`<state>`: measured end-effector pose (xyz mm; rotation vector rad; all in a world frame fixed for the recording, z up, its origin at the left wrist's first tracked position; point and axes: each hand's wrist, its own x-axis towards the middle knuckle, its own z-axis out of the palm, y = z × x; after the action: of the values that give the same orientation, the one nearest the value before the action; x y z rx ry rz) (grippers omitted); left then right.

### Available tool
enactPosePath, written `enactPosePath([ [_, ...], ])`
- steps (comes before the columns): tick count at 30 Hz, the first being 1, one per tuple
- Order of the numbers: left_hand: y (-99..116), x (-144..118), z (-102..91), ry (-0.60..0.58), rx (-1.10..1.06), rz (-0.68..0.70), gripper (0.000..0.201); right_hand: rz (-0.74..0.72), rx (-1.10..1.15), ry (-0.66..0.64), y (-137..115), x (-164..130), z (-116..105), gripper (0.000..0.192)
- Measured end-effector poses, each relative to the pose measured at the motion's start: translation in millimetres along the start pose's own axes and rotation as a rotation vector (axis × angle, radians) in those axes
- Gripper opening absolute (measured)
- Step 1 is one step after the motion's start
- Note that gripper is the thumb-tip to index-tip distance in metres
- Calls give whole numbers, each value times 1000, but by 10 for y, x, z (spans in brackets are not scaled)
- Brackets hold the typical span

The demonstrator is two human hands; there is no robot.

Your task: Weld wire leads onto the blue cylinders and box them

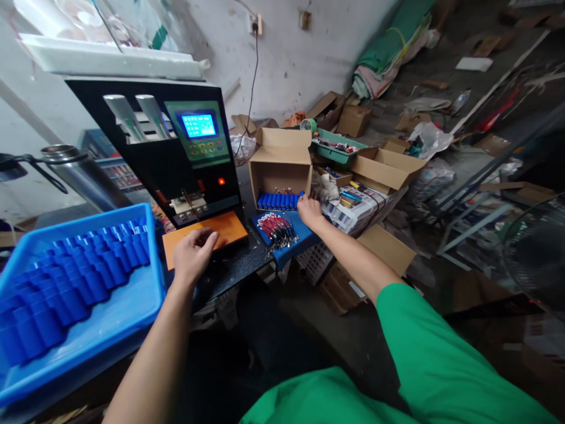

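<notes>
Battery cells [279, 201], blue, lie in a row inside the cardboard box [282, 158] turned on its side, open face toward us so we can reach in. Our right hand [309, 212] is at the row's end, fingers curled on a cell; grip unclear. Our left hand [192, 253] rests flat, fingers spread, on the orange plate [229, 227] under the welder [176, 153]. Blue tray [132, 306] of cells sits close left. Wire bundle [278, 228] lies between.

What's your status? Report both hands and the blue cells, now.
Left hand flat on the orange plate, empty. Right hand at the row of blue cells in the open carton; grip unclear. Wire bundle lies just beside it.
</notes>
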<state>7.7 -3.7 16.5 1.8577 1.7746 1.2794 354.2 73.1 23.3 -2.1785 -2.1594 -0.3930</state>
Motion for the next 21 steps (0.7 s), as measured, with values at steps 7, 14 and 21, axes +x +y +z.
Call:
enactPosePath([
  [7,31,-47,39,4,-9,11,45,-85,226,45,-168,-340,-181,41],
  [14,-8,-92,103,28,-50,18,41,-556,463,-114,-1087,-895,-334,29],
  [21,-52,-121,134,28,-90,36,35,-483,386,-233,-1717,-1149,-350,28],
])
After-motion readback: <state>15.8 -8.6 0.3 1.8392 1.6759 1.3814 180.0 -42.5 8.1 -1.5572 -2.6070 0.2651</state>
